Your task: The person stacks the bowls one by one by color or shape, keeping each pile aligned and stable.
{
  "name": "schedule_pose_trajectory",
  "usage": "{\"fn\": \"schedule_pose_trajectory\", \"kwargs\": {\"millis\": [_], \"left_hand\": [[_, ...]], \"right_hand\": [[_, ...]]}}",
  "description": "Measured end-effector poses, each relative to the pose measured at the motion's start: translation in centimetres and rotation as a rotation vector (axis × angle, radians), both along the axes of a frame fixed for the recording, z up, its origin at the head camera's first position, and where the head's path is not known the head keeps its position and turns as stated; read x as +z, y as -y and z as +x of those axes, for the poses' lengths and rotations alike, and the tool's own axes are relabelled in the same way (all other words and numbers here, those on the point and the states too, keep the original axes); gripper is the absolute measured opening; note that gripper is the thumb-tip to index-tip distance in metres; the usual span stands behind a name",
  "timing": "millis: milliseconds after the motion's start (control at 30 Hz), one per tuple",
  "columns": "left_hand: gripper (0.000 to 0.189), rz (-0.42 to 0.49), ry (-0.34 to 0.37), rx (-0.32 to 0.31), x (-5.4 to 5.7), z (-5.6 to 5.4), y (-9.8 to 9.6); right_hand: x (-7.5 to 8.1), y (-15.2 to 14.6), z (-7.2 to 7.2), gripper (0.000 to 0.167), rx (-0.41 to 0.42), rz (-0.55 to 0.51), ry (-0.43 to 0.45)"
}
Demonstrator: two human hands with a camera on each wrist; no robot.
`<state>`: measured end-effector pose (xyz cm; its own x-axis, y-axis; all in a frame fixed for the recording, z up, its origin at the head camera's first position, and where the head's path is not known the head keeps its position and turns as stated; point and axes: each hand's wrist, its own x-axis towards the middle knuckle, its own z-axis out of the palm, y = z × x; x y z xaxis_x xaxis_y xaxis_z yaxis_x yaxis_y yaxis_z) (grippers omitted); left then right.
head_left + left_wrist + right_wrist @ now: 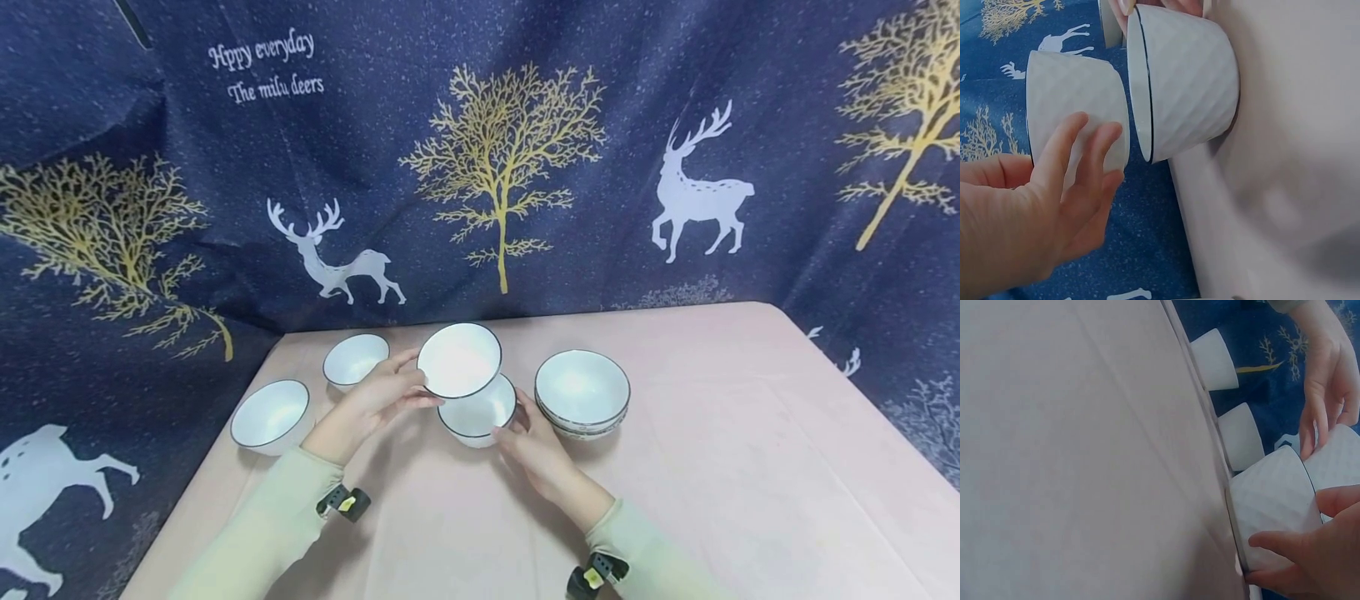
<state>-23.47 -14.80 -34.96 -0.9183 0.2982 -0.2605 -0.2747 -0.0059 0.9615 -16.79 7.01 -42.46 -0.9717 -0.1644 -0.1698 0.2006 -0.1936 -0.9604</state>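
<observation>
My left hand [375, 393] grips a white bowl [459, 360] with a thin dark rim, thumb near the rim and fingers against its side. This bowl is held just above a second white bowl [480, 421], overlapping its far side in the head view. My right hand [542, 450] holds that lower bowl by its right side, thumb at the near rim. Seen from the left wrist, the lower bowl [1191, 81] has a dimpled diamond pattern and stands on the table. In the right wrist view, the right hand's fingers [1279, 544] lie along its wall.
Right of the hands stands a stack of similar bowls [583, 392]. Two single bowls are on the left, one farther back [356, 360] and one nearer [270, 415]. A pink cloth covers the table [720, 467]; a dark blue curtain [570, 275] hangs behind it.
</observation>
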Motion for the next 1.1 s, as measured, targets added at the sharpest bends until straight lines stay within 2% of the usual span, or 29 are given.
{"fn": "schedule_pose_trajectory", "kwargs": {"millis": [300,467,1100], "left_hand": [[0.073,-0.068,0.008,-0.038,-1.0,0.3,-0.1],[0.071,-0.085,0.021,-0.038,-1.3,0.3,-0.3],[0.069,-0.151,0.009,-0.041,-1.3,0.3,-0.8]], "right_hand": [[-0.2,-0.1,-0.1,0.087,0.006,-0.010,0.003],[-0.1,-0.1,-0.1,0.087,-0.008,-0.011,0.002],[-0.2,0.1,0.0,0.085,-0.019,0.002,-0.017]]}}
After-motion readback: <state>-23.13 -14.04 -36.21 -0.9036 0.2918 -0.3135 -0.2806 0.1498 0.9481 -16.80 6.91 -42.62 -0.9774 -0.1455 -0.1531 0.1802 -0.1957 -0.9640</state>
